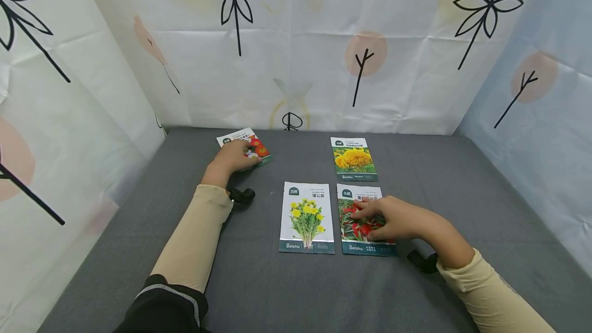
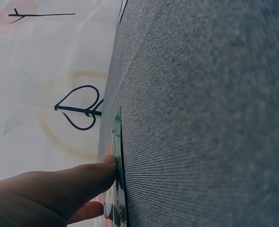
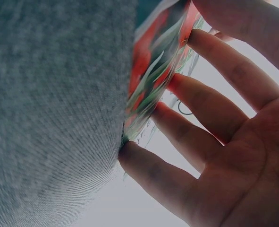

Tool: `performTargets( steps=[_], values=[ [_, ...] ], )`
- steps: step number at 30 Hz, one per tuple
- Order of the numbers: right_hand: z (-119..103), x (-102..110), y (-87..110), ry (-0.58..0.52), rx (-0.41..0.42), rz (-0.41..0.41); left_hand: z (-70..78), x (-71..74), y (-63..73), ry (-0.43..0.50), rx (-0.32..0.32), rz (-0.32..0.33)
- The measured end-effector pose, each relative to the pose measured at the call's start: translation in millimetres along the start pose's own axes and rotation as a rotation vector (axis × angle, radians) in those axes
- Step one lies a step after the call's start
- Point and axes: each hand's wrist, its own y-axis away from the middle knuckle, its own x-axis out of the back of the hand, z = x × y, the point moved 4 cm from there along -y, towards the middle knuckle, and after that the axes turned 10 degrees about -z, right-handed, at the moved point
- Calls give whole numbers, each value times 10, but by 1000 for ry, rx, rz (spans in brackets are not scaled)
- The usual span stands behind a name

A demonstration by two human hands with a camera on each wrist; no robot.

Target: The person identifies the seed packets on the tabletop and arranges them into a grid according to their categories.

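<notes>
My left hand (image 1: 233, 157) rests on a seed packet with red and white flowers (image 1: 259, 147), which lies aslant at the back left. In the left wrist view its fingertips (image 2: 108, 165) touch the packet's face (image 2: 118, 127), close to the cloth; the palm side is hidden. At the right, my right hand (image 1: 399, 217) lies over a seed packet with red flowers and green leaves (image 1: 353, 230). The right wrist view has its fingers (image 3: 215, 99) spread, tips pressed on that packet's printed face (image 3: 151, 71). Part of each packet is covered by the hand.
A dandelion seed packet (image 1: 307, 217) lies left of the red-flower one, a narrow gap between them. Behind that pair is a packet with yellow blooms (image 1: 354, 159). Grey cloth (image 1: 259, 292) covers the table, and printed white curtains (image 1: 300, 19) stand around it.
</notes>
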Motion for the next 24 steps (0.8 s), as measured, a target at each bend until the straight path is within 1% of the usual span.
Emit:
performTargets(
  steps=[7, 14, 24],
  values=[
    [-9, 2, 1, -2, -5, -4, 1, -10, -19, -24, 0, 2],
    [-9, 2, 4, -2, -15, -6, 0, -30, -30, -10, 10, -2],
    [-17, 0, 6, 0, -14, -3, 11, -50, -40, -18, -1, 3]
  ],
)
